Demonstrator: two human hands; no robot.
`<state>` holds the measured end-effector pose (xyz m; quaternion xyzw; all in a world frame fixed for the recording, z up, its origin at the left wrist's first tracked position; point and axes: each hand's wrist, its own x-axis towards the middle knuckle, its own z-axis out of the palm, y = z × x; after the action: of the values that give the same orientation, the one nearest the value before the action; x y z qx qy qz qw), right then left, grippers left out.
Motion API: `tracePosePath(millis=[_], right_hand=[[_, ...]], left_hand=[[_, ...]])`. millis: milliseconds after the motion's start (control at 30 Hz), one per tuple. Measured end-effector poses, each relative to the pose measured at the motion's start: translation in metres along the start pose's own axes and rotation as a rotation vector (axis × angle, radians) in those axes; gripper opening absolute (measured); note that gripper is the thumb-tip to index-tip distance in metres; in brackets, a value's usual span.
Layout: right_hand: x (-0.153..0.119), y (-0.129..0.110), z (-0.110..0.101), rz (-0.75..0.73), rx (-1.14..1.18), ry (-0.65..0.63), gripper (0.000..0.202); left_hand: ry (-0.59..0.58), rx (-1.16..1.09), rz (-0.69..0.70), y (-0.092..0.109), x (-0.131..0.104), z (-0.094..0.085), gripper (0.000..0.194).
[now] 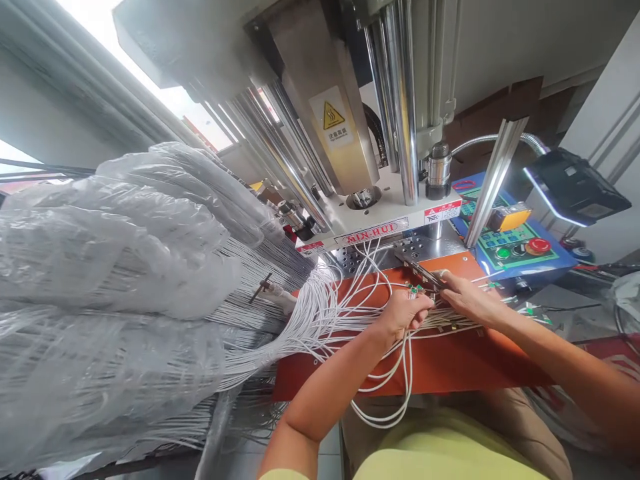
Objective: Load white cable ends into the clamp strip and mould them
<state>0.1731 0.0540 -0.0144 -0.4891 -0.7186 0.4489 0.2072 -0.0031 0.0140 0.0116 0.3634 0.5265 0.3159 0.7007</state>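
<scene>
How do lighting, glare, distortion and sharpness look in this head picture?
Head view: the bright opening at upper left is blown out to white; highlights streak the plastic wrap and shiny column; the edges look stretched, as through a wide lens; the MIN-HUI label reads clearly, but the green parts at the left hand lack fine detail.

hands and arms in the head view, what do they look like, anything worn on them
The left hand and right hand are ungloved, with no watch or bracelet visible. Both forearms are uncovered. A pale yellow-green sleeve shows above the left elbow, matching the shirt; the right sleeve is out of view.
</scene>
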Motion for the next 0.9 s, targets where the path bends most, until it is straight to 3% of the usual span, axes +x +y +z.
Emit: tracePosePath(millis=[100, 333, 567, 900], right_hand=[[-0.002, 0.003, 0.002, -0.014, -0.007, 0.027, 0.014], [-0.006, 0.005, 0.000, -0.083, 0.059, -0.009, 0.019], [-0.005, 0.019, 0.009, -0.089, -0.105, 0.085, 0.018], [-0.009, 0.022, 0.013, -0.016, -0.245, 0.050, 0.012]], left_hand=[[-0.036, 0.001, -0.029, 0.004, 0.008, 0.002, 0.019], [0.014, 0.077, -0.039, 0.012, 0.010, 0.007, 0.017], [0.061, 0.132, -0.066, 0.011, 0.011, 0.011, 0.019], [0.069, 0.106, -0.055, 0.008, 0.014, 0.011, 0.022]])
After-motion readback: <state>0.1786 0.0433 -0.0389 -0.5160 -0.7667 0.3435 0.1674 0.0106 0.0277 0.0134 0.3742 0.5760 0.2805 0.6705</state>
